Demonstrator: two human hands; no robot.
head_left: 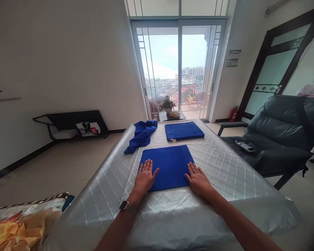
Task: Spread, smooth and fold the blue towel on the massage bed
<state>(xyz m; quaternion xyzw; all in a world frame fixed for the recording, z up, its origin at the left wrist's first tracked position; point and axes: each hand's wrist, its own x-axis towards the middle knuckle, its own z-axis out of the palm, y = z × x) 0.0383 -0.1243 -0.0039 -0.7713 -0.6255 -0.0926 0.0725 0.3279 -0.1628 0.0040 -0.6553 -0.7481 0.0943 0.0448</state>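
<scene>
A folded blue cloth [169, 165] lies flat on the silver quilted table cover [225, 167]. My left hand [145, 177] rests flat on the cloth's left edge with fingers stretched out. My right hand [198, 179] lies flat on its right edge, fingers also extended. A second folded blue cloth [183, 130] sits farther back on the table. A crumpled blue cloth [141, 135] lies at the far left of the table.
A dark leather armchair [279, 136] with a remote control [246, 146] on its seat stands to the right. A glass balcony door [179, 68] is behind the table, with a potted plant [168, 104] before it. A black shelf [73, 125] leans at the left wall. Patterned fabric [21, 219] lies bottom left.
</scene>
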